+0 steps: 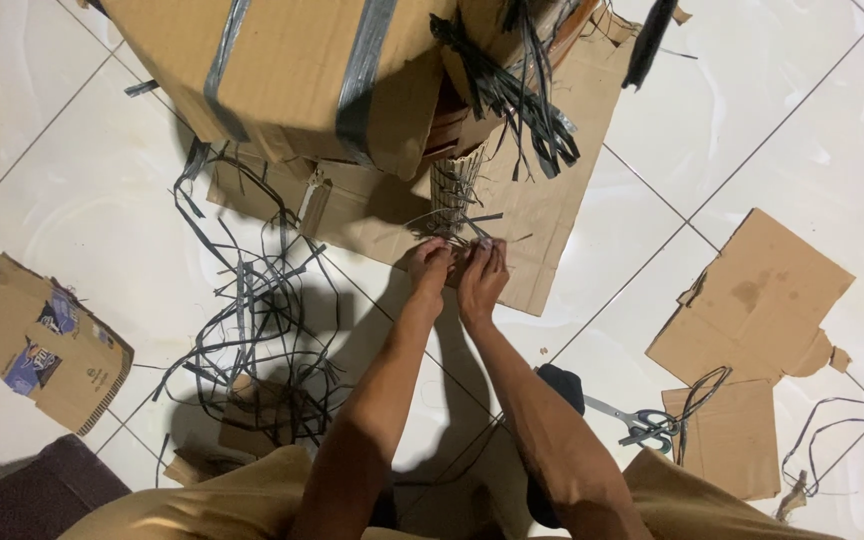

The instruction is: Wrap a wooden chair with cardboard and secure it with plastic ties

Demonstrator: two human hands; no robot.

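While both hands meet at the middle of the floor (772, 110), the left hand (428, 268) and right hand (482, 280) pinch dark strips (452, 222) at the foot of a small woven piece (452, 185). That piece stands on flat cardboard (542, 200), just under a taped box (292, 70). Loose strips (252, 330) tangle well to the left. Scissors (642, 422) lie near the right arm, beside cardboard scraps (752, 300).
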